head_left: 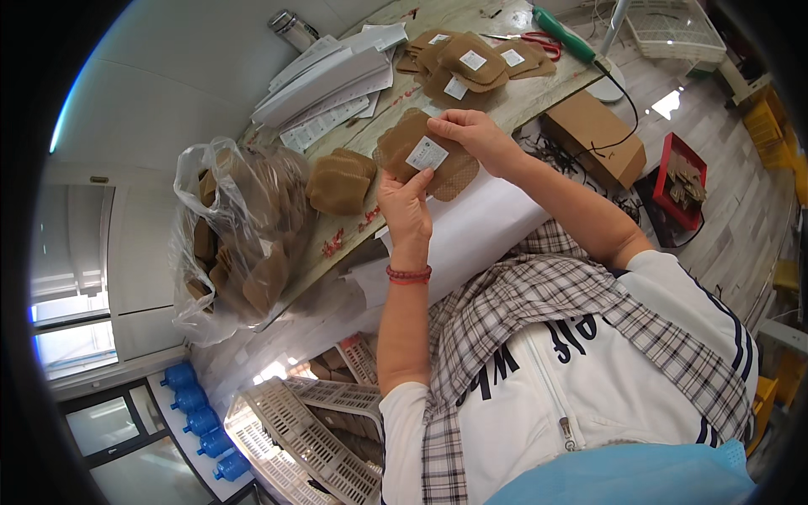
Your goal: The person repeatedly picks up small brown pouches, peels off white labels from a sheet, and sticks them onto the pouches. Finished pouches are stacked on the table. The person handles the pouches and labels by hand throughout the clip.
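Note:
Over the table's near edge I hold a brown mesh pad (409,133) with scalloped, rounded corners and a white label (427,155) on its face. My left hand (406,206) grips its lower left edge, the thumb lying by the label's lower corner. At the upper right, my right hand (481,139) pinches the pad between thumb and fingers. Whether it is one piece or several layers, I cannot tell. Just left of it lies a small stack of plain brown pads (341,181). Farther back sits a pile of labelled brown pads (473,66).
A clear plastic bag (240,227) full of brown pieces stands at the table's left end. Paper sheets (328,84), a metal canister (293,30), red-handled scissors (543,42) and a green corded tool (562,35) lie behind. A cardboard box (594,140) and red tray (680,181) are right.

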Motion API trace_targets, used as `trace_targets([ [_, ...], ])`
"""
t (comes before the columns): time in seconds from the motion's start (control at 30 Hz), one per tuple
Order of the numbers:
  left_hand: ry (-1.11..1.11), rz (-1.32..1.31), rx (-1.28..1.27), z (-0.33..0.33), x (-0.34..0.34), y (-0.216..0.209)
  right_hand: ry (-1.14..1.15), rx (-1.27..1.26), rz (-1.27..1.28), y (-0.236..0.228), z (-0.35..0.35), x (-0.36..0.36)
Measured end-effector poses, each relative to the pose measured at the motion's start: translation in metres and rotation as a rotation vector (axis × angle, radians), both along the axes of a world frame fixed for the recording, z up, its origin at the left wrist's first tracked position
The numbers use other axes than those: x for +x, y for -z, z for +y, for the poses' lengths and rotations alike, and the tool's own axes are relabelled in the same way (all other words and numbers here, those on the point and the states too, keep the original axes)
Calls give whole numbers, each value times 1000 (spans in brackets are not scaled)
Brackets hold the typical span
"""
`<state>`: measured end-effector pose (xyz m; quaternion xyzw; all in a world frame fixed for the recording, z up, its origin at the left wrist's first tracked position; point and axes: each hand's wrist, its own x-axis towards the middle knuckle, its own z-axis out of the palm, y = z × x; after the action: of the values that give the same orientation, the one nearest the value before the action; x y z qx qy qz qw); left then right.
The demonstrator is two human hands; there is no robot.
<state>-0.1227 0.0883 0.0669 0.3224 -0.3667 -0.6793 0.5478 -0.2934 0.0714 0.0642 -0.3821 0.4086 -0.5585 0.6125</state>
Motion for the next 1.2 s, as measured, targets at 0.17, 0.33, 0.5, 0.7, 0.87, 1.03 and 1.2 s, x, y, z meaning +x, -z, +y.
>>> trace_targets([
  [0.17, 25, 6, 6, 0, 1, 4, -31, -56, 117, -7, 15, 7],
  [0.33, -64, 77, 168, -2, -4, 21, 105, -73, 80, 17, 17, 19],
  [0.5, -17, 106, 251, 1, -18, 27, 236, -190, 295, 41, 15, 14],
  [0.7, -32, -66, 146, -8, -27, 34, 359, -280, 599, 30, -10, -12],
  [0.87, -107, -197, 88, -5, -3, 27, 484, -275, 795, 22, -91, -102],
  [1.03, -310, -311, 16, 0, 33, 33, 634, -195, 1386, 42, -132, -133],
  [1.2, -361, -738, -174, 10, 52, 53, 494, -449, 1871, 50, -116, -83],
])
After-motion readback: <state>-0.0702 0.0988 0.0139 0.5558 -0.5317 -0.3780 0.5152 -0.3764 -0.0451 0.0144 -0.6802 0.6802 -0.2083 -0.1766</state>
